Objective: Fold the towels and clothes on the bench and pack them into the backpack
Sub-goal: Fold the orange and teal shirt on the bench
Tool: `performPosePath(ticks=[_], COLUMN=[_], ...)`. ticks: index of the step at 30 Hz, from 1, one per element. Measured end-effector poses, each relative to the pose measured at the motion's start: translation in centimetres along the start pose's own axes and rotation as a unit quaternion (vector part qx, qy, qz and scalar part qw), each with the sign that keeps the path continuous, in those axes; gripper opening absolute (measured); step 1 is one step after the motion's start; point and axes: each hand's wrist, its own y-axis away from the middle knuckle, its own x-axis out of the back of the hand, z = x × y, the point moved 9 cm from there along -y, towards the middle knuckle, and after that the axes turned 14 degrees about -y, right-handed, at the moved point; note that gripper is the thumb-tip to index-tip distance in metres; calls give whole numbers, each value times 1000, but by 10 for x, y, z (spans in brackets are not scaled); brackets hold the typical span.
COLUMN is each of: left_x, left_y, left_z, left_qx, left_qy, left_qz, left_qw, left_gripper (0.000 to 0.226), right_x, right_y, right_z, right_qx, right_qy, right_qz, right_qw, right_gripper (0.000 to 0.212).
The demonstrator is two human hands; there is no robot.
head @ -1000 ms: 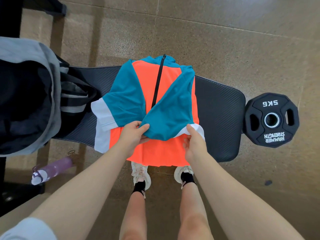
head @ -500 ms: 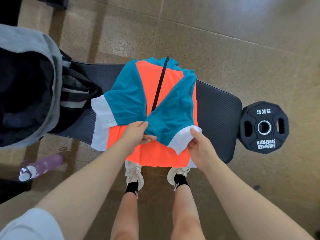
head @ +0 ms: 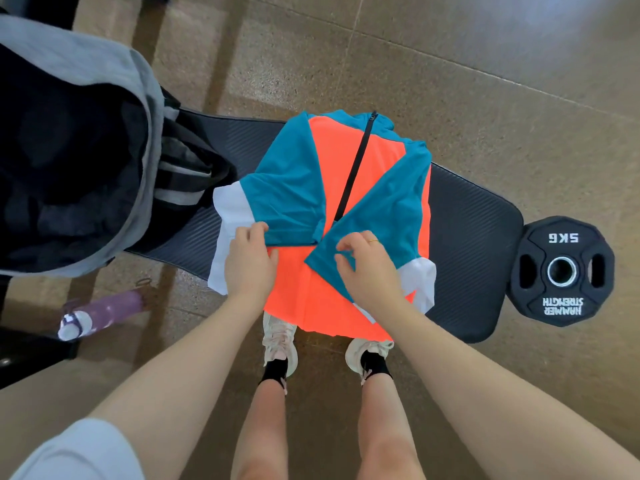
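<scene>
Open grey backpack at far left, standing on the left end of the black table; purple bottle on the floor below it. Orange and teal jacket lies flat mid-table, both sleeves folded inward. Left hand fingers pinching the left sleeve edge. Right hand fingers curled, pinching the right sleeve fabric. 5kg weight plate on floor, just beside the table's right end.

One jacket, one backpack, one bottle, one weight plate — two hands, two shoes.
</scene>
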Motion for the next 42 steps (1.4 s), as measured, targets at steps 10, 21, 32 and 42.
performPosePath(ticks=[10, 21, 32, 42], left_x=[0, 4, 4, -5], left_y=[-7, -3, 13, -19], left_z=[47, 82, 89, 147], left_qx=[-294, -374, -356, -342], left_qy=[-160, -151, -68, -132], left_qz=[172, 190, 75, 119], left_qw=[927, 895, 929, 923], left_gripper=[39, 14, 23, 48], right_x=[-44, -10, 38, 113], right_y=[-31, -32, -46, -100], right_z=[-1, 8, 34, 71], right_qx=[19, -4, -68, -136], right_qy=[236, 87, 151, 69], right_qz=[-51, -16, -8, 195], right_qw=[970, 996, 986, 969], right_gripper=[52, 35, 45, 42])
